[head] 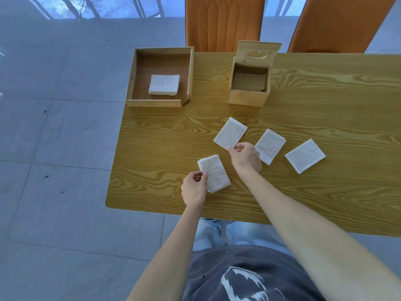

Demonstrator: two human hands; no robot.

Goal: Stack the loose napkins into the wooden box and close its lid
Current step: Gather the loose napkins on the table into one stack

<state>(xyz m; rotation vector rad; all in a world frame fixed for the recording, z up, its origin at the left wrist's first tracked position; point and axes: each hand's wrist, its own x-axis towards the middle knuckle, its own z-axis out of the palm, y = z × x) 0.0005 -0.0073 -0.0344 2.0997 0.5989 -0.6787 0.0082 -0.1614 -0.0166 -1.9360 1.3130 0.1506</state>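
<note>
Several white folded napkins lie loose on the wooden table (325, 118). My left hand (193, 187) pinches the left edge of the nearest napkin (216, 172), a small stack near the front. My right hand (246, 157) pinches the lower corner of a second napkin (230, 132). Two more napkins (270, 145) (304, 155) rest flat to the right. The small wooden box (247, 97) stands at the back with its slotted lid (258, 53) hinged upright; its inside looks brown and I see no white napkin in it.
A shallow wooden tray (159, 102) at the table's back left corner holds a stack of napkins (164, 84). Two orange chairs (223, 22) stand behind the table. The table's left edge (117, 148) drops to a grey tiled floor.
</note>
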